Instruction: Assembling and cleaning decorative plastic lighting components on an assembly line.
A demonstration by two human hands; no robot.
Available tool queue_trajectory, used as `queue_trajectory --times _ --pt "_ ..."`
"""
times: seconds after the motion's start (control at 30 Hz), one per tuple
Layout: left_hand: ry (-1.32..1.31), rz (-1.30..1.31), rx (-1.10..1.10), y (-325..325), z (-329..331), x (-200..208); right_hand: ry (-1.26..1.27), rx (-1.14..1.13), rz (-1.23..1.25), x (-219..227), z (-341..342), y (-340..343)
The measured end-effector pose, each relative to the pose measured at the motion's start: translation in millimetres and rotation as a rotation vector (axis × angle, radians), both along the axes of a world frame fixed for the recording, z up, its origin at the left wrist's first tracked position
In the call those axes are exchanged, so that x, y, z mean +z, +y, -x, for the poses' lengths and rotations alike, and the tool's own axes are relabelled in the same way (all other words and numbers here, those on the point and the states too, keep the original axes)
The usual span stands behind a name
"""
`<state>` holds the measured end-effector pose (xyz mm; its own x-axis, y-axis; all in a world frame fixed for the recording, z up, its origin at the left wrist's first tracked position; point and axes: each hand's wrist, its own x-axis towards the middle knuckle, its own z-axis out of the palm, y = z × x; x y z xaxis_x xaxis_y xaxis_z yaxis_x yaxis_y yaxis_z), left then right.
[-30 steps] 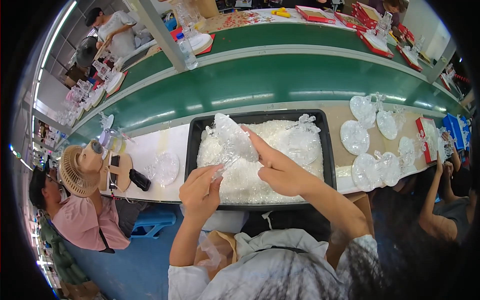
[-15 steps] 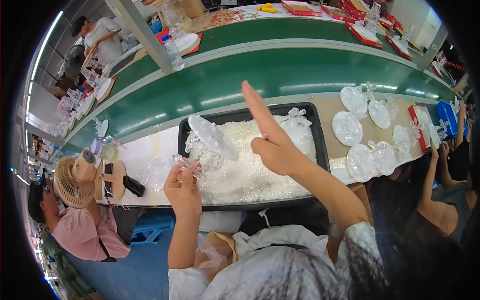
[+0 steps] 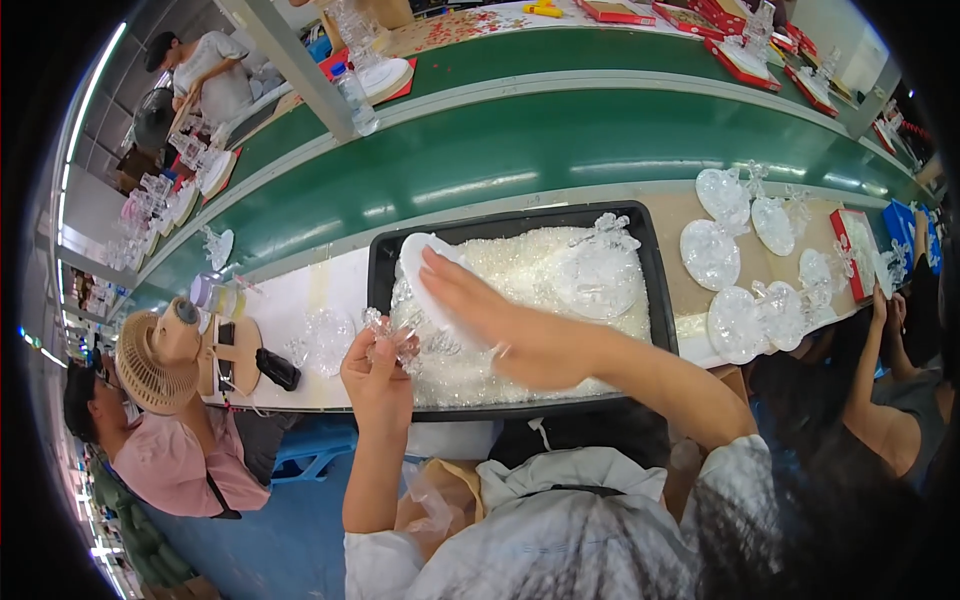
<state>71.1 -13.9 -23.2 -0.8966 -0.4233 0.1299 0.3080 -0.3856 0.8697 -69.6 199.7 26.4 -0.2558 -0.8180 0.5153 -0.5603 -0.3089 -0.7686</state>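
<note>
My left hand (image 3: pixel 378 385) pinches a clear plastic figure (image 3: pixel 403 345) that appears joined to a white round disc (image 3: pixel 412 262), tilted up over the near-left part of a black tray (image 3: pixel 658 300). Against the face of that disc lies my right hand (image 3: pixel 490 318), fingers stretched out flat and slightly smeared by motion. Beneath both hands the tray holds a bed of glittering white granules (image 3: pixel 520 388). In its right part rests another disc piece (image 3: pixel 598 275), coated with granules, with clear parts at its upper edge.
Several glitter-coated discs (image 3: pixel 710 255) with clear figures stand on cardboard to the right. A black object (image 3: pixel 277 369), a beige fan (image 3: pixel 150 365) and a seated person are on the left. A green belt (image 3: pixel 560 125) runs behind the tray. Another person's hands show at far right.
My right hand has come down and left from a raised position onto the disc. My left hand keeps its hold on the clear figure. The granule-coated piece in the tray shows more fully.
</note>
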Motion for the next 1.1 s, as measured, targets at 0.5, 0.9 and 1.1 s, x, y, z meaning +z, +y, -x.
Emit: queue_trajectory --times 0.5,0.9,1.1 --pt "-0.113 0.403 0.143 -33 -18 21 -0.177 -0.431 0.038 17 3 31" --pt "0.055 1.629 -0.077 1 -3 113 -1.125 -0.086 0.205 24 -11 41" --pt "0.375 1.026 0.008 20 29 89 -1.232 -0.203 0.335 15 -26 45"
